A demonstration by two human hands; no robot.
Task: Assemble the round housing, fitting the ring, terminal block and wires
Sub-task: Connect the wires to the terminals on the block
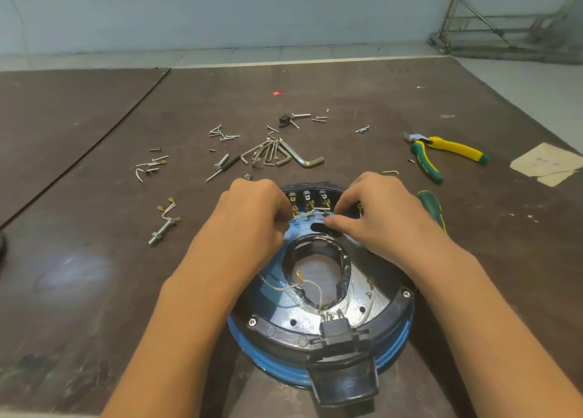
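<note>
Round blue-and-black plastic housing point(277, 332) lies flat on the dark brown worktop point(94, 228), nearest the person | left hand point(252, 209) and right hand point(375, 209), fingers curled, pinch a thin white wire point(310, 212) at the black brass-tabbed terminal block point(310, 196) on its far rim | silver hex keys point(277, 154) lie beyond

housing point(394, 343): blue, black rim | wire point(310, 213): white | pliers point(441, 152): yellow-green | table point(94, 228): dark brown

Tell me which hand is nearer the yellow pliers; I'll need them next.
Right. The right hand lies left of the pliers, nearer the camera; the left hand lies farther left.
</note>
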